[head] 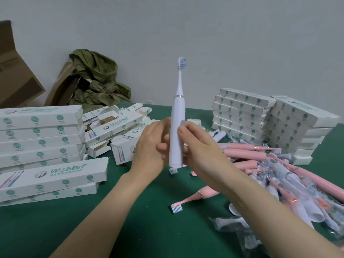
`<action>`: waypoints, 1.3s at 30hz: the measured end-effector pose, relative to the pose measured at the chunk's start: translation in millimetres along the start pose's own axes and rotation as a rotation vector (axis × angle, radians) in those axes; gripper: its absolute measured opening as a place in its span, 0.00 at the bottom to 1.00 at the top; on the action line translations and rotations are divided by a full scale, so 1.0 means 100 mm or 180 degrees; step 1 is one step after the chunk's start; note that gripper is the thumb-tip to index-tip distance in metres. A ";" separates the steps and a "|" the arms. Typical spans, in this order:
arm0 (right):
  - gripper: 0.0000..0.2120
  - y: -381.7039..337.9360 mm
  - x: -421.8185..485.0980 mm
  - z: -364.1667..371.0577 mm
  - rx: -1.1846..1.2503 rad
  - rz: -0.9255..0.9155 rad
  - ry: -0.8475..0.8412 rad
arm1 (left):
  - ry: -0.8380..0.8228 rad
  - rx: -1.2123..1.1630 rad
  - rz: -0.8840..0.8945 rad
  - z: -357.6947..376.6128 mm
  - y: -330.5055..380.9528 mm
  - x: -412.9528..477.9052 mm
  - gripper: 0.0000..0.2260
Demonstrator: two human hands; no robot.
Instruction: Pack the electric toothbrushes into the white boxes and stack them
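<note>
A white electric toothbrush [176,116] stands upright in the middle of the view, bristles at the top. My right hand [197,144] grips its handle, thumb on the front near the button. My left hand [150,146] holds the handle's lower part from the left, fingers curled round it. A spare brush head [173,170] pokes out below the handle's base. Stacks of shut white boxes [41,135] sit at the left and more white boxes [260,116] at the right. Open white boxes [119,125] lie jumbled behind my hands.
Pink and white toothbrushes [270,175], some in clear bags, are heaped on the green table [130,220] at the right. A pink toothbrush [189,198] lies under my right forearm. Brown cartons [16,75] and a green bag [98,81] stand at the back left against the wall.
</note>
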State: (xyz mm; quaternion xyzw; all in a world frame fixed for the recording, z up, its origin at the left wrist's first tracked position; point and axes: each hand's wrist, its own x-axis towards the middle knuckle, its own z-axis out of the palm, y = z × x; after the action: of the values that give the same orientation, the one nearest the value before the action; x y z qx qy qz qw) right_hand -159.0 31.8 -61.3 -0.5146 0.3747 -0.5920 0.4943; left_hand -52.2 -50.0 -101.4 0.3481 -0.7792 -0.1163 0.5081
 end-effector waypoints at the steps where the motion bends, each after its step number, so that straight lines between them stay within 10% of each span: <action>1: 0.08 0.01 0.03 0.01 -0.0112 -0.0073 0.0149 | 0.0063 0.0005 0.0015 -0.01 0.01 -0.01 0.17; 9: 0.12 0.11 0.23 -0.34 -0.0650 0.0215 0.1069 | 0.0065 -0.0065 0.0168 -0.08 0.06 -0.05 0.25; 20: 0.10 0.07 0.15 -0.40 -0.0485 0.0408 0.0987 | -0.0333 0.0572 0.0623 -0.12 -0.03 0.01 0.20; 29: 0.09 -0.87 -0.21 -0.74 -0.2388 -0.0106 0.0166 | 0.0126 0.0429 0.0208 -0.18 -0.09 0.22 0.23; 39: 0.04 -0.92 -0.15 -0.90 -0.2385 -0.0725 0.0859 | -0.0030 0.0524 0.0198 -0.16 -0.08 0.24 0.22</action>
State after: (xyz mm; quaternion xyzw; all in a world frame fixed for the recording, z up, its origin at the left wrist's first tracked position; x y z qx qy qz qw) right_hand -266.0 62.3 5.8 -0.6148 0.5664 -0.5278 0.1505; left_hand -40.7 -68.7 -80.9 0.3638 -0.7989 -0.0378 0.4775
